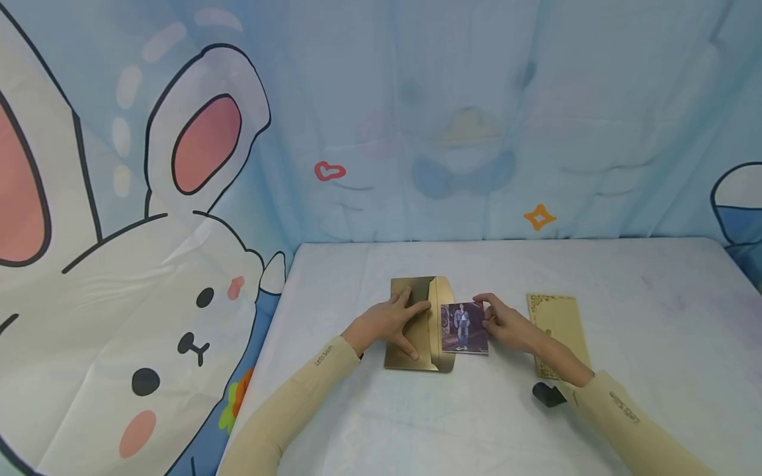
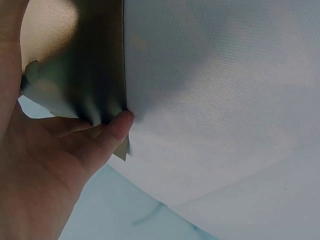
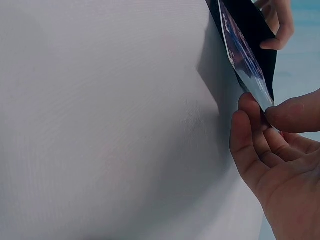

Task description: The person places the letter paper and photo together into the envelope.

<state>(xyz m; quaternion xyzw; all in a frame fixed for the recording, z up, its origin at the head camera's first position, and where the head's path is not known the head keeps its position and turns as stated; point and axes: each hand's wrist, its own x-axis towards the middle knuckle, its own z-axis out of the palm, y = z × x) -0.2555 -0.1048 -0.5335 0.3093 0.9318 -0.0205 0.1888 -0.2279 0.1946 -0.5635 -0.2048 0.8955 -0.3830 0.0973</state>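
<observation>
Evidently pinched the photo [image 1: 464, 334] by its right edge with the right hand [image 1: 508, 325], partly over the flap [image 1: 441, 291] of the gold envelope [image 1: 420, 334]; braced that envelope against the counter [image 1: 446, 423] with left hand [image 1: 389, 320] outspread; probably needed a level, unforced slide.

envelope [image 1: 424, 334]: gold | photo [image 1: 465, 328]: dark purple | card [image 1: 559, 320]: gold, brown scrollwork | tablecloth [image 1: 417, 423]: white

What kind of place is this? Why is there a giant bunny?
It looks like an indoor corner dressed up with cartoon cloths, maybe for tabletop activities. The giant bunny seems to be printed decoration, beside a blue curtain and white table.
</observation>
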